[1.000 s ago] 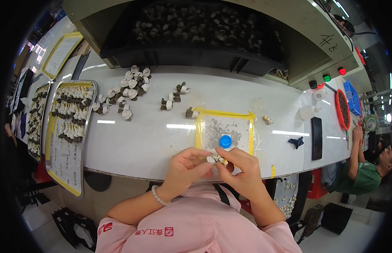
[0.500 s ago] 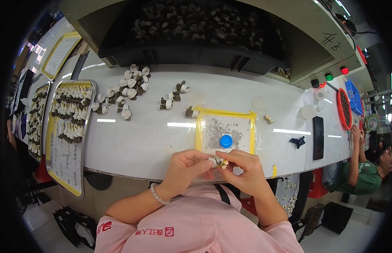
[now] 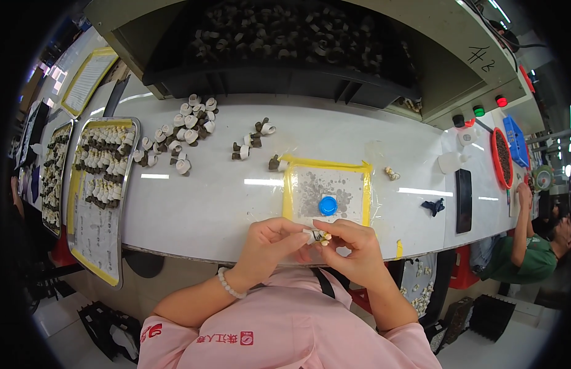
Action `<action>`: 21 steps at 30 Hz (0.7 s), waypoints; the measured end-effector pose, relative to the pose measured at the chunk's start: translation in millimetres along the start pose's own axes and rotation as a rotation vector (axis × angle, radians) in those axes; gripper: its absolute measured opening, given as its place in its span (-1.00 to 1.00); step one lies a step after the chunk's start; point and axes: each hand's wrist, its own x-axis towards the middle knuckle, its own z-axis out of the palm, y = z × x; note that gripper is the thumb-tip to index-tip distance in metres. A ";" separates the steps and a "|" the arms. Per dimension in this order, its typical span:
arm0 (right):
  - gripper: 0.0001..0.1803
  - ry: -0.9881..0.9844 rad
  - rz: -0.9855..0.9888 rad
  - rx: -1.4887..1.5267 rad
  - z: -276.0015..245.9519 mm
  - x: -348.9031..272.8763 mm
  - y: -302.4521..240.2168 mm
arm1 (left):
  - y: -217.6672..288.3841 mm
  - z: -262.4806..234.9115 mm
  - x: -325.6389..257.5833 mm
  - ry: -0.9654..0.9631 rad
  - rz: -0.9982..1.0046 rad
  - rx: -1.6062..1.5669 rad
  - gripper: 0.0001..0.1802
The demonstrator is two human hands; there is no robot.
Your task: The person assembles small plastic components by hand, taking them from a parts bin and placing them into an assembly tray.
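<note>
White worktop (image 3: 224, 203) is seen below; a small pale part (image 3: 317, 236) is pinched between left hand (image 3: 270, 246) and right hand (image 3: 353, 249) at its near edge. If either grip loosens, the part could be dropped.

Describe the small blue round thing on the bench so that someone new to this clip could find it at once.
On the long white bench, look just beyond the person's left hand and right hand for the square mat edged in yellow tape. The blue cap lies on its near part, a flat disc. It is the only blue thing on the mat; the small parts around are white or brown.
</note>
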 end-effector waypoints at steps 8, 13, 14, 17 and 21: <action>-0.55 -0.009 0.071 0.102 -0.3 -2.6 4.4 | -0.9 2.5 0.7 0.015 0.024 0.043 -0.86; -0.53 -0.024 0.064 0.168 1.2 -2.8 5.9 | -2.5 2.7 1.3 0.033 0.042 0.027 -0.86; -0.53 -0.025 0.065 0.168 1.3 -2.7 7.1 | -2.4 2.5 1.3 0.033 0.045 0.022 -0.86; -0.54 -0.023 0.066 0.171 1.7 -2.4 12.7 | -0.9 2.8 1.5 0.031 0.034 0.044 -0.87; -0.53 -0.017 0.105 0.262 3.3 -3.6 15.0 | 0.0 4.6 1.1 0.055 0.024 0.013 -0.88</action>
